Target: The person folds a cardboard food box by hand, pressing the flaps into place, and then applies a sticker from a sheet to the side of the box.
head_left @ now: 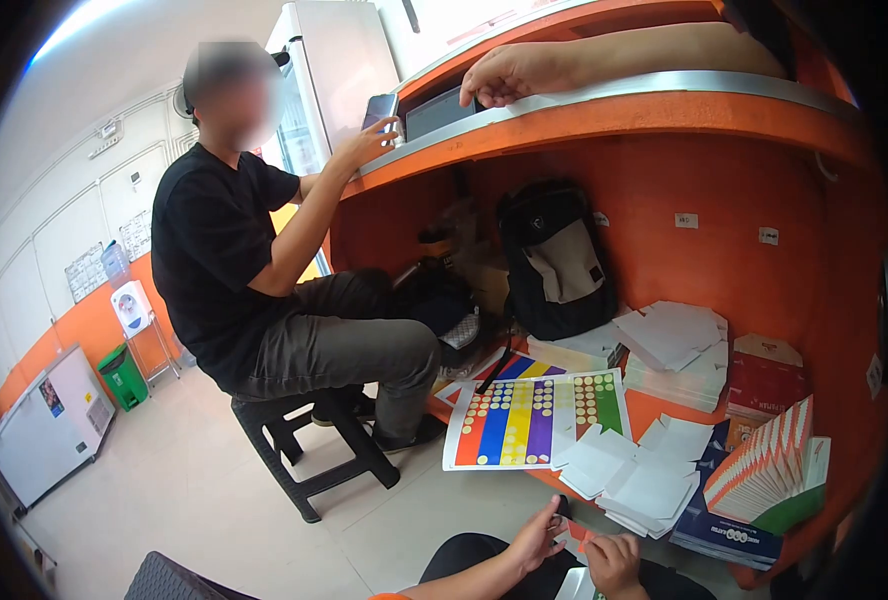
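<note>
At the bottom centre, my left hand [536,537] has its thumb and curled fingers around something small; a dark tip [564,506] shows by the thumb, too small to name. Close beside it on the right, my right hand [614,562] is closed on an orange-red card piece [578,533], which lies between the hands. A white and green piece [576,584] rests below them, over my lap. On the low orange shelf just beyond are loose white card pieces [604,462], a coloured printed sheet [504,425] and a fanned stack of orange-and-white folded cards [764,470].
A person [219,220] in black sits on a black stool [309,450], holding a phone [380,110]. Another person's arm [604,62] rests on the orange counter [664,105] above. A backpack [556,260], more white card [674,340] and dark blue packs [729,530] are on the shelf.
</note>
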`<act>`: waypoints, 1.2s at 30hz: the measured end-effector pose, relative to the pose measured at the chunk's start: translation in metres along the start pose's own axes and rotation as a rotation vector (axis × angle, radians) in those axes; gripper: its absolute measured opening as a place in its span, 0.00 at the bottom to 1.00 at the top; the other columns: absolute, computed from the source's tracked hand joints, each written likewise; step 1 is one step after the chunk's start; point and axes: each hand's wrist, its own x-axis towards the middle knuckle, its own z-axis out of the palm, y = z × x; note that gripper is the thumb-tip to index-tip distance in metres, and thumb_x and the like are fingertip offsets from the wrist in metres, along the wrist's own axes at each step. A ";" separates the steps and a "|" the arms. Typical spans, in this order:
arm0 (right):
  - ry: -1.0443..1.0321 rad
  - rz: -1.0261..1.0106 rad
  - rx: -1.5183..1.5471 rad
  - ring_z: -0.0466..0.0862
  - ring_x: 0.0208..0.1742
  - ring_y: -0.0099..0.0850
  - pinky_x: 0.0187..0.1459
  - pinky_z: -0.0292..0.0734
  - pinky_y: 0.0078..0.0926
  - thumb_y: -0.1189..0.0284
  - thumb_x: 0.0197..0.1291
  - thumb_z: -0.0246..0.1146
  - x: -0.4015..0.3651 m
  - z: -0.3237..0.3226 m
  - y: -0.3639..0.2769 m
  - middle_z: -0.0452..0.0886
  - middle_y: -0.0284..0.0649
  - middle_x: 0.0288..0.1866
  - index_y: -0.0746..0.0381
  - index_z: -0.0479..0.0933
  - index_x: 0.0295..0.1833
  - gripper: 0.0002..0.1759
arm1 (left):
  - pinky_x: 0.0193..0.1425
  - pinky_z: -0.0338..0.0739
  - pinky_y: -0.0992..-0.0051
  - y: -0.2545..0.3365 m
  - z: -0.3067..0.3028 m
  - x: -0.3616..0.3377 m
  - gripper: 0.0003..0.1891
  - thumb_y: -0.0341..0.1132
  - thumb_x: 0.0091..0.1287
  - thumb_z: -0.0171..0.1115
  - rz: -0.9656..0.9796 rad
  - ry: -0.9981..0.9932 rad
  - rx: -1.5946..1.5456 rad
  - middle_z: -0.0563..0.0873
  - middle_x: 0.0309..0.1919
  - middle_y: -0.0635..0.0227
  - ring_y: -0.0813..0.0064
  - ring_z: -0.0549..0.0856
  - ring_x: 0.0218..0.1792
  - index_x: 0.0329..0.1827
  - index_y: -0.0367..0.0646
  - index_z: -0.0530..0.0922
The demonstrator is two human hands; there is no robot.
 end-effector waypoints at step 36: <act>0.064 0.161 0.058 0.78 0.37 0.30 0.42 0.64 0.35 0.78 0.44 0.63 -0.009 -0.012 -0.005 0.76 0.33 0.36 0.58 0.75 0.35 0.10 | 0.44 0.73 0.83 -0.029 0.000 -0.019 0.14 0.30 0.66 0.55 0.548 -0.286 0.474 0.80 0.43 0.66 0.83 0.79 0.41 0.52 0.34 0.67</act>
